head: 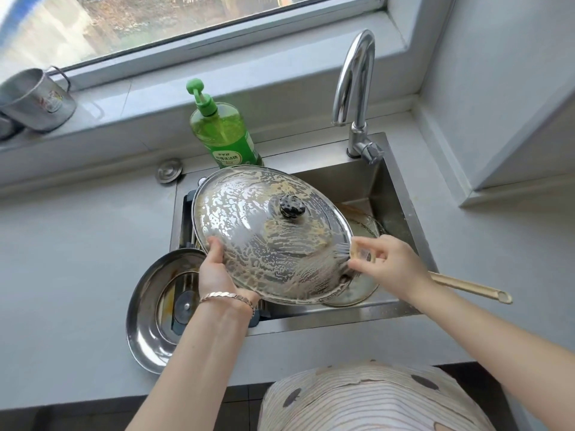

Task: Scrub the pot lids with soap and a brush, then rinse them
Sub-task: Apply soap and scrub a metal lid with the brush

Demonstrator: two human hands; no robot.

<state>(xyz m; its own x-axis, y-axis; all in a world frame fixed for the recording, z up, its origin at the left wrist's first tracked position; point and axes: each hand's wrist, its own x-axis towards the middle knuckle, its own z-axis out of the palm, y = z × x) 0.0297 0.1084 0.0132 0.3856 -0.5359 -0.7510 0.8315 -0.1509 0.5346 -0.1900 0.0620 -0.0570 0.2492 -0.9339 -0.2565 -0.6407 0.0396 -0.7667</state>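
My left hand grips the near-left rim of a large steel pot lid, held tilted over the sink and streaked with soapy foam around its black knob. My right hand holds a brush by its head, bristles against the lid's right edge; the pale handle sticks out to the right. A glass lid lies in the sink under the steel one. Another steel lid lies upside down at the sink's left edge.
A green soap pump bottle stands behind the sink, beside the chrome tap. A small round metal cap sits on the grey counter. A metal cup rests on the window sill at left.
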